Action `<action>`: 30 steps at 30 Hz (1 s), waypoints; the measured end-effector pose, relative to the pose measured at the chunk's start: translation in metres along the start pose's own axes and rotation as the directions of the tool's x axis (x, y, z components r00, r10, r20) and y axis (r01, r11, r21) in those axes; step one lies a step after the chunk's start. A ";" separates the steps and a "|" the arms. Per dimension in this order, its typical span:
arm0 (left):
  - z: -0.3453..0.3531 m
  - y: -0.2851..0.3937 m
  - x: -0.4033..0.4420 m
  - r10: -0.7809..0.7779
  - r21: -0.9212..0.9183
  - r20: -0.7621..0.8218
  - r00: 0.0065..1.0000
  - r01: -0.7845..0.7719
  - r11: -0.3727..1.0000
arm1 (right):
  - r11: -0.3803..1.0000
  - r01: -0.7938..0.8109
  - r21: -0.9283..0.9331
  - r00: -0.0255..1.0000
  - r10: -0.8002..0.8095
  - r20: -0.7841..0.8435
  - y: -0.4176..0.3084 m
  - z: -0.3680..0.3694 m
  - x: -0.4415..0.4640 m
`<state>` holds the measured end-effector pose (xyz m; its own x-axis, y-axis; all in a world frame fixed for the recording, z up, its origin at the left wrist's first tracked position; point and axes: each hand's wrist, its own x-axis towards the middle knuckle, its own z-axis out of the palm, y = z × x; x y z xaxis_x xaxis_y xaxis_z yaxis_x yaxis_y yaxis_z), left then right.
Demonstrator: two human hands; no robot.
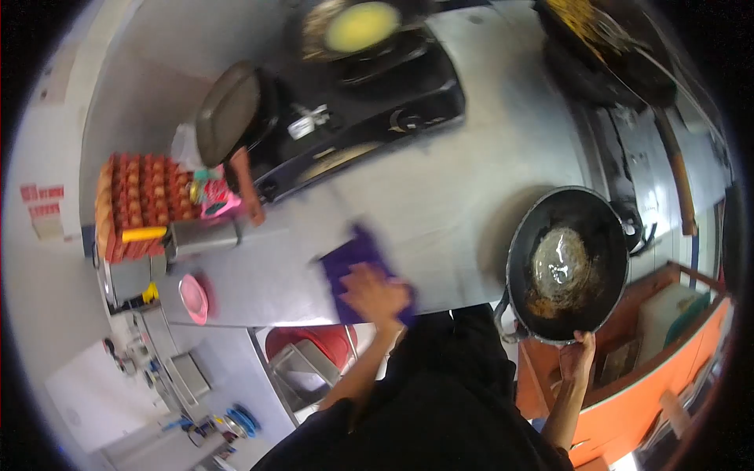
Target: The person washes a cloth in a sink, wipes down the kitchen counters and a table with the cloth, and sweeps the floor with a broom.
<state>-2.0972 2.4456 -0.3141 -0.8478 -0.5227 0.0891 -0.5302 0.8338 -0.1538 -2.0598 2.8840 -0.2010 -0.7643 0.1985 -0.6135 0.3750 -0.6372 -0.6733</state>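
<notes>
My left hand [375, 295] lies flat on a purple cloth [343, 263] at the front edge of the steel counter. Its fingers look spread, though motion blurs both hand and cloth. My right hand [579, 357] grips a dark wok [525, 259] at its near rim, with the thumb on the edge. The wok is tilted so that its inside faces me. A shiny wet patch [559, 263] and brown residue show in its bottom. One loop handle [505, 318] sticks out at the wok's left; the fingers of my right hand are mostly hidden behind the rim.
A black gas stove [369, 125] stands at the back, bearing a pan with a yellow round [363, 27] and a dark rectangular pan [228, 114]. Egg trays [145, 196] and a pink dish [193, 298] are at left. Another large wok [585, 67] sits back right, above an orange drawer [652, 369].
</notes>
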 end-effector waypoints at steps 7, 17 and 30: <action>-0.087 0.097 0.022 0.736 -0.621 -0.068 0.673 -0.606 0.497 | 0.996 -0.091 -0.020 0.985 0.093 0.148 0.007 0.111 0.080; 0.043 -0.376 0.140 -0.240 0.142 -0.047 0.970 0.244 0.959 | 1.000 0.001 -0.014 0.965 0.003 0.262 0.016 0.154 0.071; -0.124 0.072 -0.051 0.776 -0.405 0.074 0.627 -0.692 0.598 | 0.979 -0.040 0.200 0.959 0.093 -0.268 0.088 -0.019 -0.139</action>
<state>-2.0925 2.5542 -0.2072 -0.9422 0.3061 -0.1363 0.2673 0.9319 0.2452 -1.9101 2.8143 -0.1830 -0.5573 0.3304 -0.7617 0.2927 -0.7803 -0.5526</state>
